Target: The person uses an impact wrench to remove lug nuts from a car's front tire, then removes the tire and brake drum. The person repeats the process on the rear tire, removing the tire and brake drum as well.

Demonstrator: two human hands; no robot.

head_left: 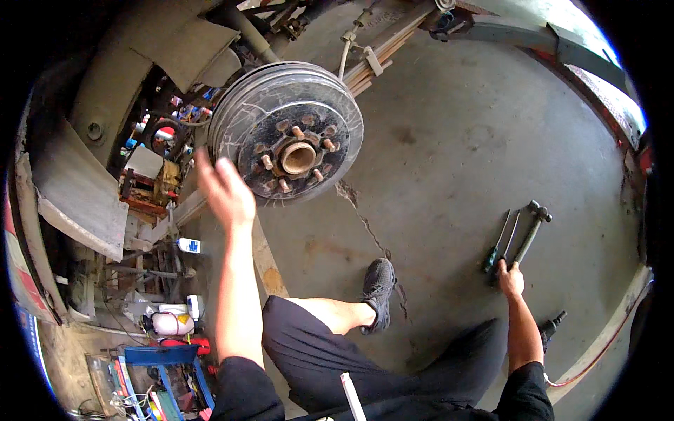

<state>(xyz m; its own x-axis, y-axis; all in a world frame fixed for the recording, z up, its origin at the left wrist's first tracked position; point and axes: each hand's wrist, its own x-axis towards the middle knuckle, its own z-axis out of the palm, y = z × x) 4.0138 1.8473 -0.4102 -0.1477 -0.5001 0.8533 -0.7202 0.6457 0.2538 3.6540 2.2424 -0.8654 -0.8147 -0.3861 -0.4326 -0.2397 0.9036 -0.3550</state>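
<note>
A dark, dusty brake drum [302, 88] with several wheel studs and a rusty hub centre stands in front of me on a vehicle's axle. My left hand [228, 193] is at its lower left edge, fingers stretched out and holding nothing. Whether the fingertips touch the rim I cannot tell. Off to the right, low over the floor, my right hand [511, 279] is closed round the handle end of a hammer [531, 231], whose head points away from me. Two screwdrivers [504, 245] with dark handles lie just left of the hammer.
Below the drum runs a cracked grey floor [435, 154]. A power tool [553, 326] lies right of my right forearm. At left are bodywork panels [77, 189], a blue tool tray [151, 356] and a white bottle [172, 323]. A leaf spring [382, 52] extends behind the drum.
</note>
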